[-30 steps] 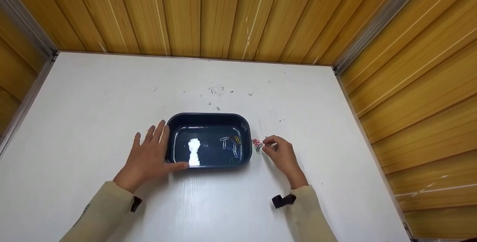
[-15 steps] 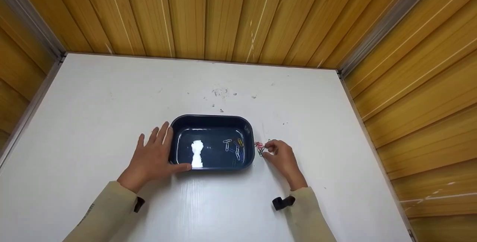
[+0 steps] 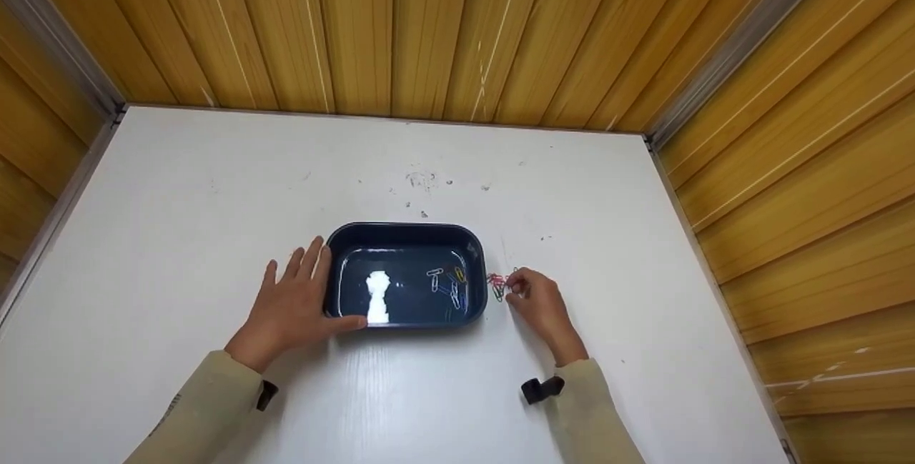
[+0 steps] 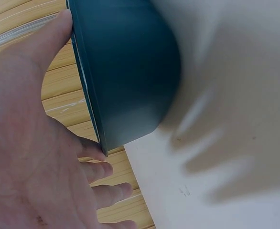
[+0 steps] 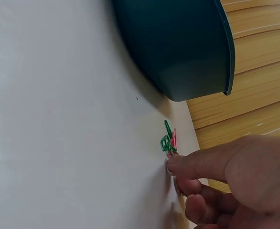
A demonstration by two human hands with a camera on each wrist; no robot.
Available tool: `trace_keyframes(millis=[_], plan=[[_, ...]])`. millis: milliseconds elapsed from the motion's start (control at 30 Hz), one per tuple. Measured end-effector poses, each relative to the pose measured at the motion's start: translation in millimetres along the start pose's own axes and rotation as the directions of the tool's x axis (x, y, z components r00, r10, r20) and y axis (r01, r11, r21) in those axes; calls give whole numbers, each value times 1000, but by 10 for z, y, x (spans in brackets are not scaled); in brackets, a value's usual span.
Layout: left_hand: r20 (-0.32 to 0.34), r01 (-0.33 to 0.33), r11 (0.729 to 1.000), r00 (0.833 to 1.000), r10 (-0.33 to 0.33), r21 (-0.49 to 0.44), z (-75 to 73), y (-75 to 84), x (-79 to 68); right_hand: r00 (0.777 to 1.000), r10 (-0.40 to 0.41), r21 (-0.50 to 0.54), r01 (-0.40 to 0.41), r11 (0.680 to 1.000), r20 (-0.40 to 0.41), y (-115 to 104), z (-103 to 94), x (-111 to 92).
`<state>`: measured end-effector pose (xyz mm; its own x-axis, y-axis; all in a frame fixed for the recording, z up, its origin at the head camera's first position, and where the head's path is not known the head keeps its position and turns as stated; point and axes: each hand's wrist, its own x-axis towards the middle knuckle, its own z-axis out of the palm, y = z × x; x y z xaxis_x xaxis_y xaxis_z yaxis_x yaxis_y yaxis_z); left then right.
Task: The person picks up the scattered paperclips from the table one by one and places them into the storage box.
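A dark blue rectangular tray (image 3: 400,319) stands on the white table. My left hand (image 3: 286,310) rests against its left end, fingers spread and straight. In the left wrist view, thumb and forefinger of the left hand (image 4: 30,129) touch the tray's rim (image 4: 90,95). Several white, blue and yellow paper clips (image 3: 449,289) lie inside the tray, towards its right end. Just outside that end is a small pile of red and green paper clips (image 3: 497,284). My right hand (image 3: 541,303) has bent fingers and thumb at this pile; whether they pinch a clip is hidden.
The white table (image 3: 214,185) has small dark marks (image 3: 422,179) behind the tray. Yellow wood-look panels (image 3: 357,35) wall in the back and both sides. A black wrist strap piece (image 3: 542,390) juts out beside the right sleeve.
The head view has shifted slightly. My right hand stays at the pile, with small finger movements among the clips. The left hand keeps its place on the tray.
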<state>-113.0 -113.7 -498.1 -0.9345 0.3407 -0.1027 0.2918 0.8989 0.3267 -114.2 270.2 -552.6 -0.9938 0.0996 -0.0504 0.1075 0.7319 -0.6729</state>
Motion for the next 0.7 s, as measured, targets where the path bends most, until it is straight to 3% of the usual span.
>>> trace_keyframes(millis=[300, 700], plan=[[1, -4, 1000, 1000, 4, -3, -5, -8, 2, 999, 36, 56, -37, 998, 14, -35, -29, -31], [-6, -9, 1000, 1000, 9, 3, -10, -15, 4, 1000, -10, 175, 11, 984, -7, -130, -103, -84]])
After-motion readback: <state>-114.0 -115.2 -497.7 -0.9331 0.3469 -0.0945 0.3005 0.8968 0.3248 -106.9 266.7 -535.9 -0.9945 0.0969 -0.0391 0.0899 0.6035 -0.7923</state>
